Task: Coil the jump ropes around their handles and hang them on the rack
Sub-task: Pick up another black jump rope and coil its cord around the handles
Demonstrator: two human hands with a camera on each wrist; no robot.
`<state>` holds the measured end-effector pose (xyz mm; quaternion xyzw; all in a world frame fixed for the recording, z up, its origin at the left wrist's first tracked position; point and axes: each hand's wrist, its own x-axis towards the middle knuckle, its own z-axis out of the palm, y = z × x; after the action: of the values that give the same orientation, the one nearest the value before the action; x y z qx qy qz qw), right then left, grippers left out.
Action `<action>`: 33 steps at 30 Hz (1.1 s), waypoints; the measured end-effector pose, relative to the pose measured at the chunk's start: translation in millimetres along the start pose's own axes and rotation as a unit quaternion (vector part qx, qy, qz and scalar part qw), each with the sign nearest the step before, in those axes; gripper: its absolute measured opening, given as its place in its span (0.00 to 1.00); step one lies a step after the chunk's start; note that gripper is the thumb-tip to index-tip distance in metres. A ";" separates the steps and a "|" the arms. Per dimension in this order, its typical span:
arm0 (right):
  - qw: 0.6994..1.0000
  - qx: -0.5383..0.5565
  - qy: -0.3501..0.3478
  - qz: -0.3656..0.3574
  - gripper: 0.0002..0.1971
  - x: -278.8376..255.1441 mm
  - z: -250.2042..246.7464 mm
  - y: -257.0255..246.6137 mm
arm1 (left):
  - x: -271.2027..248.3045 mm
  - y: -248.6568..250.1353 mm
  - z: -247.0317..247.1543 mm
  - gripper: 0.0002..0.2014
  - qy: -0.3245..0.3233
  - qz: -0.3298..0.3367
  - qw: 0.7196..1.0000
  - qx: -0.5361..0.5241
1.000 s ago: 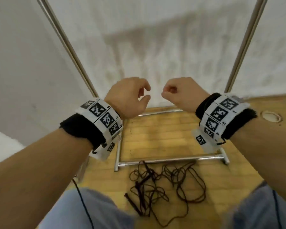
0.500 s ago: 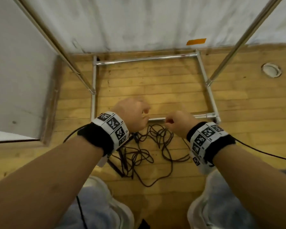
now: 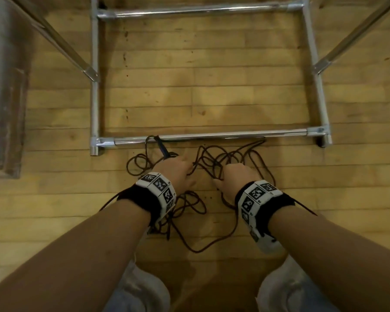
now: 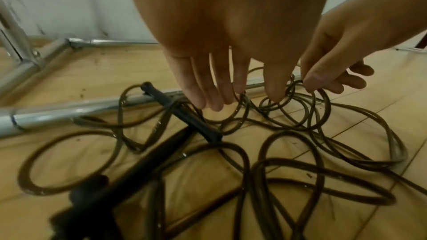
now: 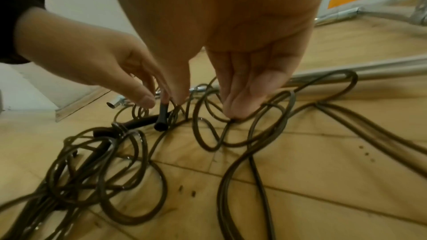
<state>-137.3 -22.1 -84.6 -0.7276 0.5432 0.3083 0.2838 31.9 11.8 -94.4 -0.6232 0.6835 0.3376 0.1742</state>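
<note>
Dark brown jump ropes (image 3: 214, 163) lie tangled on the wooden floor, just in front of the rack's front base bar (image 3: 212, 137). A black handle (image 3: 163, 149) leans over that bar; it shows too in the left wrist view (image 4: 184, 114) among the loops (image 4: 289, 116). My left hand (image 3: 185, 167) reaches down with straight fingers (image 4: 217, 98) touching the loops beside the handle. My right hand (image 3: 225, 176) is close by on the right, its fingertips (image 5: 238, 112) pressed on a loop (image 5: 231, 134) and the thumb held apart. Neither hand grips a rope.
The rack's rectangular metal base (image 3: 95, 86) lies on the floor, with slanted uprights at left (image 3: 61, 43) and right (image 3: 356, 30). A grey panel (image 3: 0, 75) stands at far left. My knees (image 3: 144, 289) fill the bottom edge. Rope loops trail back under my wrists.
My view has tilted from the wall down to the floor. Both hands dropped from chest height to the tangled ropes and uncurled their fingers onto the loops.
</note>
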 end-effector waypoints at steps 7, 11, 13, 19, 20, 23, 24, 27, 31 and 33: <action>0.969 0.179 0.121 -0.116 0.12 -1.2 3.5 17.5 | 23.2 3.2 11.8 0.06 0.027 -0.054 0.993 -0.105; 0.927 0.221 0.245 -0.180 0.11 -12.4 -35.4 14.0 | 17.8 -4.5 -16.1 0.07 0.058 -0.073 0.991 -0.097; 0.916 0.208 0.279 -0.199 0.12 -17.4 -61.1 9.6 | 10.8 -6.8 -34.6 0.08 0.066 -0.066 0.992 -0.082; 0.926 0.148 0.265 -0.225 0.14 -68.5 -135.8 2.2 | -39.1 6.9 -98.5 0.13 0.229 -0.076 0.968 -0.067; 0.922 0.144 0.275 -0.233 0.14 -81.2 -145.8 1.0 | -49.4 12.7 -109.5 0.16 0.254 -0.065 0.962 -0.074; 0.905 0.137 0.308 -0.261 0.11 -124.7 -172.8 -2.9 | -84.1 33.4 -140.6 0.24 0.326 -0.061 0.938 -0.104; 0.902 0.129 0.312 -0.267 0.11 -139.5 -180.5 -3.6 | -96.6 40.8 -150.8 0.26 0.359 -0.050 0.924 -0.121; 0.894 0.120 0.326 -0.283 0.11 -183.7 -199.6 -3.8 | -130.0 62.8 -180.8 0.31 0.412 0.048 0.898 -0.149; 0.846 0.165 0.404 -0.305 0.10 -233.4 -221.5 -3.0 | -171.2 94.6 -216.9 0.09 0.404 0.117 0.896 -0.143; 0.812 0.178 0.467 -0.302 0.09 -251.2 -232.1 -3.6 | -187.9 105.7 -228.1 0.03 0.404 0.114 0.890 -0.181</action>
<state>-156.5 -40.1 256.4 -0.8482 0.4084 -0.2718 0.1998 1.6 -5.5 217.4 -0.6446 0.6881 0.1923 -0.2722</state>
